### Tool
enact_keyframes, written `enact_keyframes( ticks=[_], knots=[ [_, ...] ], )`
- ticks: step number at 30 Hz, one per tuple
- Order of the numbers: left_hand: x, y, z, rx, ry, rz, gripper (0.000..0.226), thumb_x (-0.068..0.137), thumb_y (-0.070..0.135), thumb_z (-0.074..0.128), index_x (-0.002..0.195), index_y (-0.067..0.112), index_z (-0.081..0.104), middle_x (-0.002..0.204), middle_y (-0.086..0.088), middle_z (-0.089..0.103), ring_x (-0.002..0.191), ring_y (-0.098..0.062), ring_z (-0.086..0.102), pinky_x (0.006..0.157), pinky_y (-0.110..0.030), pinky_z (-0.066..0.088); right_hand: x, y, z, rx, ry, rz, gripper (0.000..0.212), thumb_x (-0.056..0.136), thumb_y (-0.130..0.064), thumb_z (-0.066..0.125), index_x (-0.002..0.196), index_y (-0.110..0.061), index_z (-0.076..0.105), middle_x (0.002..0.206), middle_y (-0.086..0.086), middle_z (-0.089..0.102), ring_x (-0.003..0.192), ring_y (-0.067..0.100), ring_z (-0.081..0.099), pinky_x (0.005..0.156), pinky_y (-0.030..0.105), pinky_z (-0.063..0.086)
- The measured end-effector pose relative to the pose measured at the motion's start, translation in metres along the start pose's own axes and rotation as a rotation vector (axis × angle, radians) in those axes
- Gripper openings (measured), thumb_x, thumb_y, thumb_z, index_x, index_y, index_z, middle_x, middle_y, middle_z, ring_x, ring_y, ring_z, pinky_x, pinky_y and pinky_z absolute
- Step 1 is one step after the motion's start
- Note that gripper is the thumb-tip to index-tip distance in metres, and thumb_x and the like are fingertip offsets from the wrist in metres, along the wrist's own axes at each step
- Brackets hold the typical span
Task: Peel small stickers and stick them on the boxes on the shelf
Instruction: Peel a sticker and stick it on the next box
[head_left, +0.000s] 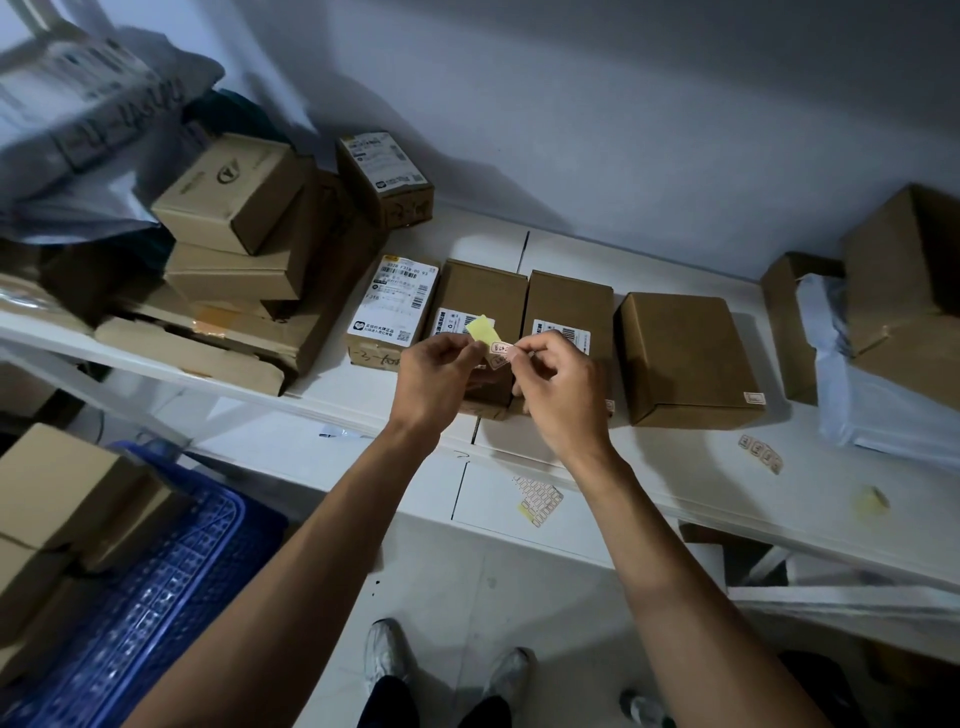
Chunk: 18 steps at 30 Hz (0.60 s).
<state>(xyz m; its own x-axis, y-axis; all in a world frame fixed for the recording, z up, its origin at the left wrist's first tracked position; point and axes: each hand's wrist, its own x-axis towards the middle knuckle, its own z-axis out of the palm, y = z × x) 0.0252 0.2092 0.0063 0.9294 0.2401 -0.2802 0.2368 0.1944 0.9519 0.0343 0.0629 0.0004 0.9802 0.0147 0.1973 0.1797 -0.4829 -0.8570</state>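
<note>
The small sticker (500, 353) you are peeling sits between your two hands, above the front edge of the shelf (675, 467) and in front of the middle boxes. Your left hand (439, 371) is pinched on the yellow backing strip (480, 328), whose free end stands up past your fingertips. Your right hand (553, 382) is pinched on the sticker's other end, and the two hands are almost touching.

To do this step well, keep the backing taut with the left and draw the sticker away at a low angle with the right, holding it by one corner only so that the glue stays clean and the sticker does not curl back on itself. I judge the peel to be partway; whether the sticker is fully free I cannot tell.

Just behind your hands stand two boxes with printed labels, the left middle box (480, 291) and the right middle box (569, 306); either looks like a fair target. The plain box (685, 353) toward the right already carries a small sticker on its front face near the lower right corner, so that spot is a good model. More stickers lie ready: a short spare strip (759, 453) near the shelf's front right, and a sticker sheet (537, 500) on the lower ledge beneath your right forearm.
</note>
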Motion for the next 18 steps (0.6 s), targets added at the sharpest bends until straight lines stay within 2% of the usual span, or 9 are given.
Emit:
enact_keyframes(
  ticks=[3, 5, 7, 10, 14, 16, 18],
  knots=[
    [0.003, 0.0, -0.006, -0.023, 0.0, -0.006, 0.013, 0.091, 0.003, 0.065, 0.095, -0.009, 0.066, 0.085, -0.014, 0.075, 0.076, -0.026, 0.075, 0.074, -0.033, 0.061, 0.001, -0.004, -0.001, 0.072, 0.012, 0.068, 0.008, 0.095, -0.02, 0.068, 0.091, -0.013, 0.069, 0.06, -0.006, 0.065, 0.044, 0.004, 0.057, 0.051, 0.028, 0.047],
    [0.005, 0.001, -0.01, -0.035, 0.052, 0.0, 0.009, 0.089, 0.001, 0.066, 0.097, -0.001, 0.064, 0.089, -0.017, 0.075, 0.076, -0.027, 0.076, 0.073, -0.035, 0.062, 0.002, -0.006, -0.002, 0.101, 0.003, 0.119, 0.008, 0.096, -0.018, 0.067, 0.092, -0.013, 0.069, 0.06, -0.002, 0.065, 0.042, 0.003, 0.055, 0.048, 0.022, 0.045],
    [0.008, 0.001, -0.016, -0.031, 0.116, 0.019, 0.021, 0.089, -0.001, 0.067, 0.106, 0.006, 0.056, 0.095, -0.017, 0.074, 0.078, -0.027, 0.076, 0.072, -0.036, 0.063, 0.003, -0.006, -0.003, 0.128, -0.015, 0.181, 0.008, 0.097, -0.017, 0.066, 0.092, -0.013, 0.069, 0.059, 0.0, 0.064, 0.04, 0.004, 0.053, 0.045, 0.021, 0.044],
    [0.011, 0.0, -0.028, 0.024, 0.149, 0.067, 0.029, 0.089, -0.002, 0.065, 0.106, 0.012, 0.048, 0.088, -0.012, 0.075, 0.073, -0.023, 0.076, 0.065, -0.036, 0.063, 0.004, -0.006, -0.005, 0.176, -0.04, 0.267, 0.01, 0.098, -0.015, 0.065, 0.093, -0.009, 0.07, 0.058, 0.003, 0.063, 0.039, 0.007, 0.051, 0.042, 0.023, 0.043],
    [0.017, -0.007, -0.039, 0.302, 0.144, 0.218, 0.008, 0.094, 0.007, 0.06, 0.096, 0.012, 0.064, 0.089, -0.009, 0.074, 0.076, -0.023, 0.074, 0.061, -0.041, 0.063, 0.003, -0.005, -0.004, 0.163, -0.068, 0.327, 0.012, 0.098, -0.013, 0.064, 0.091, -0.006, 0.071, 0.058, 0.005, 0.064, 0.036, 0.004, 0.051, 0.04, 0.018, 0.04],
    [0.017, -0.009, -0.041, 0.441, 0.151, 0.272, 0.013, 0.095, 0.011, 0.059, 0.098, 0.016, 0.071, 0.09, -0.002, 0.072, 0.079, -0.02, 0.073, 0.063, -0.039, 0.063, 0.003, -0.004, -0.002, 0.141, -0.09, 0.348, 0.012, 0.097, -0.013, 0.064, 0.089, -0.007, 0.071, 0.057, 0.006, 0.065, 0.035, 0.004, 0.05, 0.043, 0.021, 0.04],
    [0.015, -0.009, -0.043, 0.543, 0.152, 0.314, 0.014, 0.095, 0.017, 0.06, 0.102, 0.021, 0.071, 0.092, 0.003, 0.071, 0.086, -0.016, 0.071, 0.071, -0.039, 0.063, 0.002, -0.002, -0.001, 0.114, -0.127, 0.368, 0.012, 0.097, -0.016, 0.064, 0.088, -0.012, 0.072, 0.058, 0.007, 0.067, 0.035, 0.002, 0.049, 0.049, 0.022, 0.038]
  ],
)
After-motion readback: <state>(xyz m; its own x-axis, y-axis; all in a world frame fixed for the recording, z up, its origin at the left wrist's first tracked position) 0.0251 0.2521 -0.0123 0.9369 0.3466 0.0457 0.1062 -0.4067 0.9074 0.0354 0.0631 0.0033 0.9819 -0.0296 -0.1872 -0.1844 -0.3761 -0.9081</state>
